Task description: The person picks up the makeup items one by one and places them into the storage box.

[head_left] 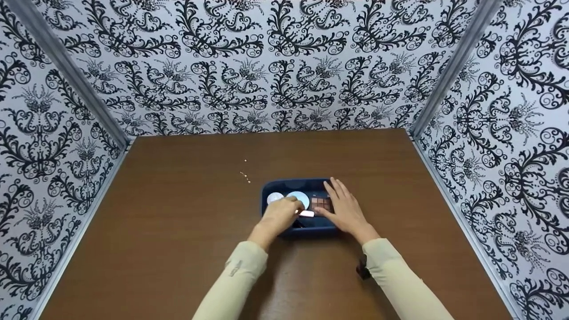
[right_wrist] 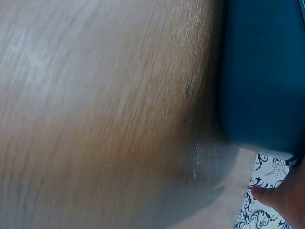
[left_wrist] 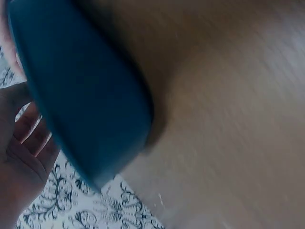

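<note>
A dark blue tray stands on the table with makeup items in it. My left hand reaches over its left part, fingers bent down, and pinches the end of a small whitish-pink stick-like item. Beneath that hand are a round light-blue container, a round white one and a dark item, mostly hidden. An eyeshadow palette with brown pans lies at the tray's right side. My right hand rests over the right rim with fingers extended, thumb at the palette.
The brown wooden table extends around the tray. A few tiny white specks lie beyond it to the left. Walls with a black-and-white scroll pattern enclose the back and sides. A black object shows by the right sleeve.
</note>
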The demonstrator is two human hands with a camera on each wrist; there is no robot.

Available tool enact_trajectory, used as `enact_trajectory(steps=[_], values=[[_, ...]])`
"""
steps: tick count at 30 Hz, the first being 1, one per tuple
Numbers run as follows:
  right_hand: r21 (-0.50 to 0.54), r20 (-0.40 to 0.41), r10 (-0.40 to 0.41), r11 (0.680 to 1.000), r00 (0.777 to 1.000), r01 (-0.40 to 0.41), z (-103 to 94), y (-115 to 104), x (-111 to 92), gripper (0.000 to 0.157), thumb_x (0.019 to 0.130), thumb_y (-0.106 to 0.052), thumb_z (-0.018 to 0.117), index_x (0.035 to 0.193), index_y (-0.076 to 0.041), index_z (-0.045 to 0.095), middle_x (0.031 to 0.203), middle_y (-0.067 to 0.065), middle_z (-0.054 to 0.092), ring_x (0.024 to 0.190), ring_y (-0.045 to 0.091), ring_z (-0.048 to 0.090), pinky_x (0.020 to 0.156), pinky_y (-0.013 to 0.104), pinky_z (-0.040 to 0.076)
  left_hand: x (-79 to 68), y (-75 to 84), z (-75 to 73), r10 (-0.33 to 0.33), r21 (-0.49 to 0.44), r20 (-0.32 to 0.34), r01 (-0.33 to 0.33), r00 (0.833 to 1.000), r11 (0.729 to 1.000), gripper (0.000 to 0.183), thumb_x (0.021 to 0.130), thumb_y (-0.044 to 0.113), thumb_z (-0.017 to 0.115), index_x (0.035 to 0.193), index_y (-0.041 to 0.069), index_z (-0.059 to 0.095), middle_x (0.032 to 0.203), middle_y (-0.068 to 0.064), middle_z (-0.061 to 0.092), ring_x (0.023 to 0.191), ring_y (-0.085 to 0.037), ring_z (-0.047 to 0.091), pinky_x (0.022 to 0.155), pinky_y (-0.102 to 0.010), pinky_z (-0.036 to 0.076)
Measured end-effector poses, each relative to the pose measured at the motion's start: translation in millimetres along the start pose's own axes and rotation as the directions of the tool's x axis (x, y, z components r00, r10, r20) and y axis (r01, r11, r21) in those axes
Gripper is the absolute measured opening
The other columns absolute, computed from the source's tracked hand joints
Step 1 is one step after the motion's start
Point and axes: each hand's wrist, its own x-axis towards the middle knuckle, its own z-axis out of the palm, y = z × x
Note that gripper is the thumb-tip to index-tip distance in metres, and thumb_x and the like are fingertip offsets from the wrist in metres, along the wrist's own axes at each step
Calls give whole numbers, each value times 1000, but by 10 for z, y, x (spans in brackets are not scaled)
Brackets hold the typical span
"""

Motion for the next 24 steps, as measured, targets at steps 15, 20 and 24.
enact_trajectory(steps=[15,20,24], values=[[33,-7,-4,999,1000,5,29,35,18,87,93,-63,54,159,-15,26,167,13,19,155,32,16,117,65,27,208,204,138,-46,104,169,29,984,994,11,91,18,67,89,21,78,96,-1,74,91,-21,68,75,-39,59],[30,-12,-6,1000,1000,7,35,34,15,87,92,-62,55,159,-14,27,167,14,20,154,34,18,115,66,27,233,219,176,-59,124,184,37,981,992,10,90,17,68,91,18,78,99,-2,74,94,-22,69,79,-39,59],[27,-13,-3,1000,1000,3,40,33,16,87,92,-63,55,158,-14,28,167,14,20,154,34,18,116,65,28,249,227,184,-65,158,201,33,978,987,12,89,19,69,98,16,78,106,-3,69,98,-23,67,80,-39,59]])
